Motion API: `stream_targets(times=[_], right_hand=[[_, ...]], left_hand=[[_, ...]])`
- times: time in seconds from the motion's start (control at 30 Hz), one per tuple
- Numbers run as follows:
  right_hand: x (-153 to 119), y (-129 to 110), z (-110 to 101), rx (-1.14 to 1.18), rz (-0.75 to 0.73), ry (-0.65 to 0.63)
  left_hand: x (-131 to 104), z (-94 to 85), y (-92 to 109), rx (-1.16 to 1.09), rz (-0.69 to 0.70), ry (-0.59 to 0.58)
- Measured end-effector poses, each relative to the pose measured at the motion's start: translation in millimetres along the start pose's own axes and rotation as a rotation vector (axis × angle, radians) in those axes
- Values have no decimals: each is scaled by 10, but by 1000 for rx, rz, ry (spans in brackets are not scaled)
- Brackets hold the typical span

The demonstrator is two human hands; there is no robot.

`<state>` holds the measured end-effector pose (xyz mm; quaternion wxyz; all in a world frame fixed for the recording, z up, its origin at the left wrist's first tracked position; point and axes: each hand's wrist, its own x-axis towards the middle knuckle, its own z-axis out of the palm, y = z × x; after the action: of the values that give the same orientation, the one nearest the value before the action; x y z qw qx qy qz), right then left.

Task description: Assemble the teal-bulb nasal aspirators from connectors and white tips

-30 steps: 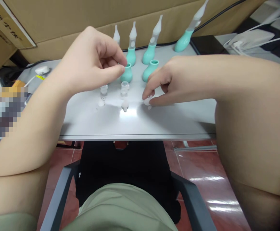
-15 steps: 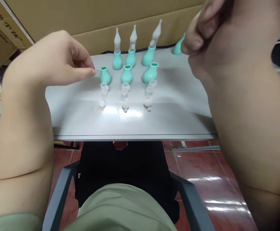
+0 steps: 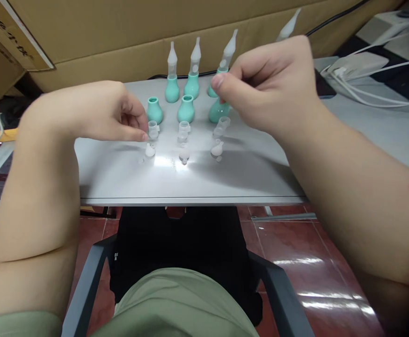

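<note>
My left hand [image 3: 116, 114] hangs just left of the leftmost clear plastic connector [image 3: 153, 129], with thumb and forefinger slightly apart. Whether it touches the connector I cannot tell. My right hand [image 3: 276, 86] hovers over the right side of the group, fingers loosely curled and nothing visible in them. It partly covers the right open-necked teal squeeze bulb [image 3: 218, 112]. Two similar bulbs stand left of it: a middle bulb [image 3: 186, 110] and a left bulb [image 3: 154, 111]. Before each bulb lie clear parts, including a middle connector [image 3: 184, 128], a right connector [image 3: 222, 125] and small translucent pieces [image 3: 217, 149].
Behind stand assembled teal nasal aspirators [image 3: 171, 89] with pointed clear tips; another tip [image 3: 289, 25] shows above my right hand. A cardboard wall [image 3: 120, 28] closes the back of the grey table [image 3: 120, 173]. White cables [image 3: 362, 91] and a dark phone-like object [image 3: 325, 86] lie at right.
My right hand has swung left and away from the camera, from the far-right aspirator to over the right bulb. My left hand has moved slightly right and down, beside the left connector.
</note>
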<state>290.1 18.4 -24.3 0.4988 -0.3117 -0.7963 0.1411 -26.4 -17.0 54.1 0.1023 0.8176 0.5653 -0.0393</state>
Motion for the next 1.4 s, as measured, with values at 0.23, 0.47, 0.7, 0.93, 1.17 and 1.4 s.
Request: stream_targets(times=[0.23, 0.47, 0.7, 0.93, 1.17, 1.4], right_hand=[[48, -136, 61, -84, 28, -209], [-21, -572, 203, -308, -116, -535], [32, -952, 430, -612, -228, -947], [42, -930, 610, -626, -288, -937], [-25, -802, 723, -638, -325, -923], [-27, -796, 696, -579, -368, -927]], left_hand=[[15, 7, 180, 43, -7, -143], [85, 125, 136, 31, 81, -133], [50, -7, 222, 2, -15, 9], [-91, -114, 159, -141, 35, 370], [-48, 18, 86, -346, 184, 513], [4, 27, 114, -327, 171, 473]])
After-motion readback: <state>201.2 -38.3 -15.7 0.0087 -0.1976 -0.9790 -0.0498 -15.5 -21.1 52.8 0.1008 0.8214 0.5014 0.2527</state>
